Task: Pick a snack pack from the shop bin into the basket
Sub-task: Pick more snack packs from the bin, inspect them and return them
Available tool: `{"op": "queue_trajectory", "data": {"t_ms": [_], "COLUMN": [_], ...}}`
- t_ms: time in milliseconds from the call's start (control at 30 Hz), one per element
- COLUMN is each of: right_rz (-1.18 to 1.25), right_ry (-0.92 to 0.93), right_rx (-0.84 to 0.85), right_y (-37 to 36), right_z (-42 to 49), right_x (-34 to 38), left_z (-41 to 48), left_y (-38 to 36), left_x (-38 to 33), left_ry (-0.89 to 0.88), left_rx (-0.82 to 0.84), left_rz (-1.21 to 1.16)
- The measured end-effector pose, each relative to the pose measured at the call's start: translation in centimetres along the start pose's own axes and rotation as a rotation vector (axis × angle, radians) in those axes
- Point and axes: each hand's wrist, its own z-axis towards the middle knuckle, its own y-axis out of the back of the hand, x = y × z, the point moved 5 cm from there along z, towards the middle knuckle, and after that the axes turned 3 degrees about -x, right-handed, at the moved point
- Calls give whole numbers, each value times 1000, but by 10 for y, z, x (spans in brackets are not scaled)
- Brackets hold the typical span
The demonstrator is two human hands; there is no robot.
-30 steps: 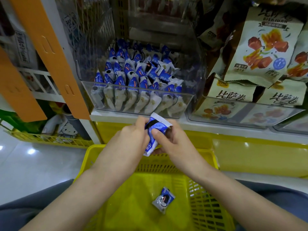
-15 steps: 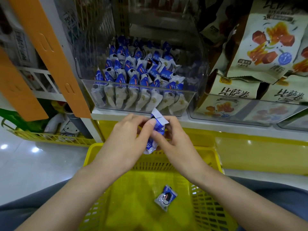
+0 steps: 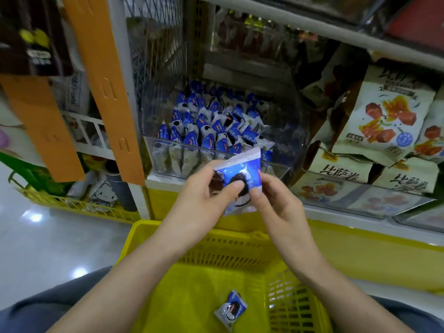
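Observation:
A blue and white snack pack (image 3: 242, 171) with a dark cookie picture is held flat, face towards me, between both hands. My left hand (image 3: 204, 200) pinches its left side and my right hand (image 3: 276, 203) pinches its right side. The pack hovers in front of the clear shop bin (image 3: 278, 165), which holds several packs of the same kind. Below my forearms sits the yellow basket (image 3: 149, 229), with one identical snack pack (image 3: 230, 308) lying on its floor.
Clear bins of beige snack bags (image 3: 386, 121) fill the shelf to the right. Orange hanging strips (image 3: 108, 87) and a low yellow rack (image 3: 79, 207) with toys stand on the left. A shelf board (image 3: 312, 27) runs overhead. Glossy floor lies at the left.
The pack in my hands has turned from edge-on to face-on and risen slightly closer to the bin. The view has tilted upward.

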Motion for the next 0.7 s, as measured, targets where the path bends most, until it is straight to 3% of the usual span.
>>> {"op": "queue_trajectory", "data": {"t_ms": [100,200,433,567,700], "right_rz": [81,-23,-802,-1272,-1421], "right_ry": [20,80,95,-16,36], "right_rx": [-34,-118,-276,-231,-171], "right_y": [1,8,23,28,19], "right_z": [11,36,142,183,201], "right_x": [12,33,53,36,24], "left_z": [8,20,50,52,54], "left_y": [6,22,63,63,67], "left_x": [-11,-25,-21,-17,-17], "left_ry": [-38,-178,-369,-430,-526], "left_rx": [-47,-107,-61,-34,-37], "left_rz": [120,415,1157,1195,1202]}}
